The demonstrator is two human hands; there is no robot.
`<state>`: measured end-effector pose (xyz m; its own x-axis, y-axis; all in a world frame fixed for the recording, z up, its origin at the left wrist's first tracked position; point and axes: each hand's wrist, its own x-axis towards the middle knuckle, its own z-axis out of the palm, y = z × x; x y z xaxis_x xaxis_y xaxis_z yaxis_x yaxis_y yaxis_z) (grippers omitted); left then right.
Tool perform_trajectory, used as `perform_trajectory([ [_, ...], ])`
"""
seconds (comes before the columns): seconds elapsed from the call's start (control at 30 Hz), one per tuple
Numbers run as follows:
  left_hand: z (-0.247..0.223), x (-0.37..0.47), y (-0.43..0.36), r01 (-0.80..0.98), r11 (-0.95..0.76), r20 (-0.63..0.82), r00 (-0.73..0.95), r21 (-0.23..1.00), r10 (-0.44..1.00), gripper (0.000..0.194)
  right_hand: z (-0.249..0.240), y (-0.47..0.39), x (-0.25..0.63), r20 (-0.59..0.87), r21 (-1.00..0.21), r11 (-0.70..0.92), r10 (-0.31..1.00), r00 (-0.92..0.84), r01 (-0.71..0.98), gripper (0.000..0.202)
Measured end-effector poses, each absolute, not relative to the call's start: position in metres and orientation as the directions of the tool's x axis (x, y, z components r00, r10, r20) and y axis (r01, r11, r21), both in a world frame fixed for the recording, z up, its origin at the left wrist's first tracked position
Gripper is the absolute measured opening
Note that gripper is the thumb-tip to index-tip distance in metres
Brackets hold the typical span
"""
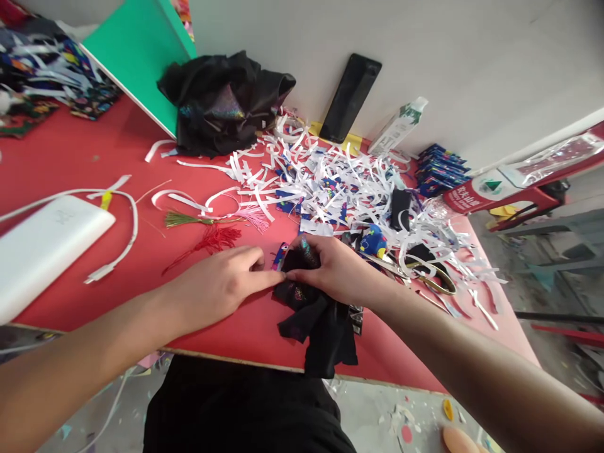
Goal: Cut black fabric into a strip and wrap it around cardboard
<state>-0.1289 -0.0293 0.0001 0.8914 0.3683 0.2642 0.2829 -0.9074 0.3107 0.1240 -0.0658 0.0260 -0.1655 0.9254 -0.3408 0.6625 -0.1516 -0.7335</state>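
Observation:
Near the front edge of the red table (221, 343), my right hand (337, 270) pinches a bunched black fabric piece (330, 333) with shiny coloured patches. The fabric's loose ends hang toward the table edge. My left hand (226, 280) lies at the fabric's left side, its index finger stretched out and touching it by my right thumb, the other fingers curled. Whether the left fingers grip anything is hidden. A small patterned strip (280, 255) lies just beyond the fingertips. Red tassel threads (214, 242) and a pink tassel (255, 217) are beyond my left hand.
White paper strips (325, 170) are heaped behind my hands. Scissors (391, 267) lie right. Behind stand a black phone (352, 97), a carton (399, 128) and black fabric (226, 104) by a green board (141, 56). A white power bank (56, 245) with cable sits left.

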Motion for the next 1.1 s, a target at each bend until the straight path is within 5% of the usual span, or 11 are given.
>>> perform_trajectory([
  [0.5, 0.009, -0.124, -0.022, 0.089, -0.996, 0.333, 0.939, -0.002, 0.083, 0.031, 0.030, -0.057, 0.135, -0.451, -0.854, -0.325, 0.852, -0.266, 0.407, 0.037],
  [0.83, 0.015, -0.115, -0.020, 0.002, -0.994, 0.336, 0.941, -0.112, -0.036, 0.028, 0.036, -0.052, 0.131, -0.389, -0.839, -0.234, 0.889, -0.241, 0.491, 0.039],
  [1.1, 0.016, -0.112, -0.020, -0.029, -0.999, 0.309, 0.950, -0.042, -0.041, 0.030, 0.028, -0.053, 0.147, -0.472, -0.880, -0.465, 0.879, -0.065, 0.098, 0.038],
])
